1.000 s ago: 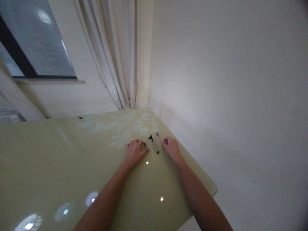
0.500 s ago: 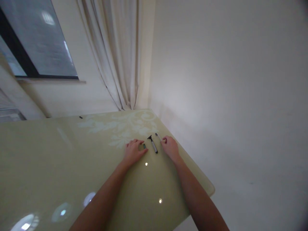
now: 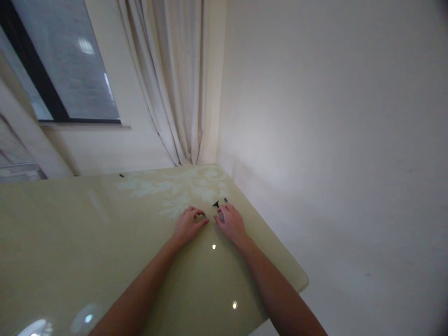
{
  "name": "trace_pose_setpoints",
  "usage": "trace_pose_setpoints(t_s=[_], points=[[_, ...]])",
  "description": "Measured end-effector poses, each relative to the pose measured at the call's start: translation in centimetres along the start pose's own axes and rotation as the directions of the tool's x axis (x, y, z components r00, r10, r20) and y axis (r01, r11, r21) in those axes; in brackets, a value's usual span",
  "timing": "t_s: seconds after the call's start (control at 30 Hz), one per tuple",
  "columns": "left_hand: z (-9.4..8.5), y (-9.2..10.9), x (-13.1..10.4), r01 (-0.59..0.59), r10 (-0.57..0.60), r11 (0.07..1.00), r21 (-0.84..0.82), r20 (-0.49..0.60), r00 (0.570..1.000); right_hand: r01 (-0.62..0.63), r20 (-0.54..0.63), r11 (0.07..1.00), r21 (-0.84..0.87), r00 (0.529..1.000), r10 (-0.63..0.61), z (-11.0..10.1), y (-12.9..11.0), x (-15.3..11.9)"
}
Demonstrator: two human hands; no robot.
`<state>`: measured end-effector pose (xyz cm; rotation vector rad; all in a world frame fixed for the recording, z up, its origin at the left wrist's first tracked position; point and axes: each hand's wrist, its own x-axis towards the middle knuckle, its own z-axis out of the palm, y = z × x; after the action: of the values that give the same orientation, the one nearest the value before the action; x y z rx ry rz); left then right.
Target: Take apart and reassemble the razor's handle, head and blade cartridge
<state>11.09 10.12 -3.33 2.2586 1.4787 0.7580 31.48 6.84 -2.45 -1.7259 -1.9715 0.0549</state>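
Right hand [image 3: 230, 222] is half-covering a razor [image 3: 216, 204].
Its long axis is running away-left, head [image 3: 215, 204] farthest; the hand's grip I cannot tell.

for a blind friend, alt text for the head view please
The person's left hand curls around a small item on a pale green table, while the right hand is at a razor, partly hiding it. Another item's dark tip shows just beyond; a curtain and window are behind.

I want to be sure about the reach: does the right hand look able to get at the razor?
Probably yes: the right hand is at the razor, covering part of it, and nothing visible blocks the way. Whether it grips is unclear.
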Motion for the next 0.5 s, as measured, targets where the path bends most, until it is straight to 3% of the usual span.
trace_pose_setpoints(t_s=[0.17, 0.23, 0.33, 0.4, 0.5], points=[[-4.9, -5.5, -3.5, 0.001, -0.001, 1.000, 0.017, -0.029, 1.000, -0.058, 0.041, 0.995, -0.085, 0.997, 0.061, -0.1, 0.0, 0.0], [-7.5, -8.6, -5.3, 0.087, -0.083, 0.996, 0.033, -0.095, 0.992, -0.074, 0.065, 0.994, -0.082, 0.995, 0.079, -0.1, -0.1, 0.1], [-10.6, -12.7, -8.0, 0.248, -0.235, 0.968, 0.035, -0.224, 0.946, -0.096, 0.101, 0.994, -0.041, 0.990, 0.100, -0.1, -0.2, 0.2], [-11.6, -14.3, -9.3, 0.299, -0.281, 0.953, 0.036, -0.251, 0.926, -0.095, 0.119, 0.995, 0.017, 0.989, 0.093, 0.0, -0.3, 0.2], [-11.9, -14.9, -10.3, 0.330, -0.316, 0.943, 0.040, -0.201, 0.927, -0.057, 0.119, 0.989, 0.138, 0.992, 0.040, 0.2, -1.2, 0.2]])
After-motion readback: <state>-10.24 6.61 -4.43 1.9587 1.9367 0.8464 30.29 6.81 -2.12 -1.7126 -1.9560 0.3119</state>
